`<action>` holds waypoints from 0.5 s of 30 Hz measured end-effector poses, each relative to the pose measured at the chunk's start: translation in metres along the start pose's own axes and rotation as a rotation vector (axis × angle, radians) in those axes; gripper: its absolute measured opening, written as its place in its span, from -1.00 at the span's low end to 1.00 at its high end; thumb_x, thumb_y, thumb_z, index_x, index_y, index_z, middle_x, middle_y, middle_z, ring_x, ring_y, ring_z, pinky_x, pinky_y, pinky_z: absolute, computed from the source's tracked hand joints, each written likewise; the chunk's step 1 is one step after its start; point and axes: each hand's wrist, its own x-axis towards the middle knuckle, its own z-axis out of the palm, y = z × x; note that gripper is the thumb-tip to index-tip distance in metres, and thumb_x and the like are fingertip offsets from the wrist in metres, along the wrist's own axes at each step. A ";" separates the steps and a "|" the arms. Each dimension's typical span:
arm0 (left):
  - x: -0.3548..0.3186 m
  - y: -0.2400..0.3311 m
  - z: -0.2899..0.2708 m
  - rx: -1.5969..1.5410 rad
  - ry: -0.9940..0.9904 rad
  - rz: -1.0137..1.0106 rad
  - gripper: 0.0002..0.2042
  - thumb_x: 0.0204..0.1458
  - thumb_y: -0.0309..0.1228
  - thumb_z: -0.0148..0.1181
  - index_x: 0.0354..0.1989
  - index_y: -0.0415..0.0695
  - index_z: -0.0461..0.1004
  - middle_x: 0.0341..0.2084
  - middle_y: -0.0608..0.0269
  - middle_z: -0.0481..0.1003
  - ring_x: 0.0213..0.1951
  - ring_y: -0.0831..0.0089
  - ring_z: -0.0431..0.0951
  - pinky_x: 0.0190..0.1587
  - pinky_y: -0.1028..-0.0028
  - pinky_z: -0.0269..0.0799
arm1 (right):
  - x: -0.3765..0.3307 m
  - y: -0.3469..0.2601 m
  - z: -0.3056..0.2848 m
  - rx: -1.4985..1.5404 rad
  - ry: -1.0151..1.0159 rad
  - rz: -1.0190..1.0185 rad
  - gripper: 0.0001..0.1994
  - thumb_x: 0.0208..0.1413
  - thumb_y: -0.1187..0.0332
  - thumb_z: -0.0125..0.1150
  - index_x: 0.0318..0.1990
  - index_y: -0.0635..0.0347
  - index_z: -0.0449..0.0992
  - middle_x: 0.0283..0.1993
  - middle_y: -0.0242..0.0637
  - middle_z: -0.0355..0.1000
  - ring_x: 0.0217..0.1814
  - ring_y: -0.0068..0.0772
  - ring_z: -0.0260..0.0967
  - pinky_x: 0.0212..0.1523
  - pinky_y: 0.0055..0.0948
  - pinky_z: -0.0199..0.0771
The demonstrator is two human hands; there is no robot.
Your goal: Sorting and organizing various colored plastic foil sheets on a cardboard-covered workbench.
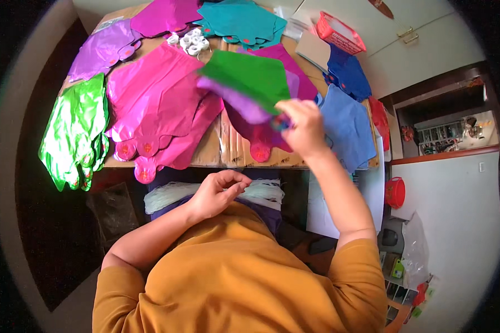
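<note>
In my raised right hand (pixel 303 127) are several thin coloured foil sheets, gripped at one corner above the table. A green sheet (pixel 250 75) and a purple one (pixel 236 100) show among them, blurred by motion. My left hand (pixel 219 194) is in front of my waist with its fingers curled in; whether anything is between them is hidden. Below it, a bundle of white strings (pixel 169 195) lies across my lap. Pink foil sheets (pixel 155 89) with rounded, red-marked lobes are stacked on the table, and magenta sheets (pixel 261 150) lie beneath the held ones.
More foil stacks surround these: shiny green (pixel 75 130), lilac (pixel 103 50), teal (pixel 241 22), light blue (pixel 347 127) and dark blue (pixel 347 69). White string rolls (pixel 190 41) sit at the back. A red basket (pixel 339 33) stands back right. The cardboard-covered table (pixel 228 141) ends before my lap.
</note>
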 end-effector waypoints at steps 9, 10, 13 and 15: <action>0.008 -0.003 0.006 -0.224 -0.020 -0.124 -0.75 0.23 -0.38 0.10 -0.02 -0.28 0.45 -0.25 0.31 0.53 -0.16 0.54 0.52 -0.04 0.51 0.46 | -0.017 -0.023 -0.003 -0.221 -0.259 0.028 -0.67 -0.38 0.51 0.27 -0.30 0.14 0.53 -0.36 -0.27 0.50 -0.31 -0.18 0.47 -0.15 -0.24 0.34; 0.008 -0.003 0.006 -0.252 -0.021 -0.144 -0.74 0.23 -0.37 0.10 -0.02 -0.28 0.45 -0.25 0.31 0.53 -0.18 0.55 0.52 -0.05 0.51 0.46 | -0.020 -0.027 -0.001 -0.262 -0.292 0.042 -0.64 -0.39 0.52 0.25 -0.27 0.14 0.53 -0.35 -0.27 0.50 -0.30 -0.17 0.47 -0.11 -0.23 0.33; 0.009 0.005 0.003 -0.289 -0.014 -0.202 -0.71 0.24 -0.31 0.09 0.00 -0.25 0.45 -0.27 0.31 0.54 -0.23 0.55 0.53 -0.06 0.52 0.46 | -0.012 -0.037 -0.007 -0.160 -0.241 0.154 -0.63 -0.34 0.51 0.24 -0.22 0.13 0.52 -0.32 -0.25 0.46 -0.28 -0.13 0.45 -0.07 -0.22 0.31; 0.010 0.008 0.003 -0.303 0.012 -0.250 -0.71 0.24 -0.29 0.09 0.00 -0.25 0.46 -0.26 0.31 0.54 -0.23 0.54 0.53 -0.06 0.52 0.45 | -0.017 -0.033 0.002 -0.140 -0.174 0.193 -0.63 -0.26 0.52 0.18 -0.17 0.10 0.52 -0.33 -0.27 0.44 -0.28 -0.12 0.43 -0.08 -0.19 0.30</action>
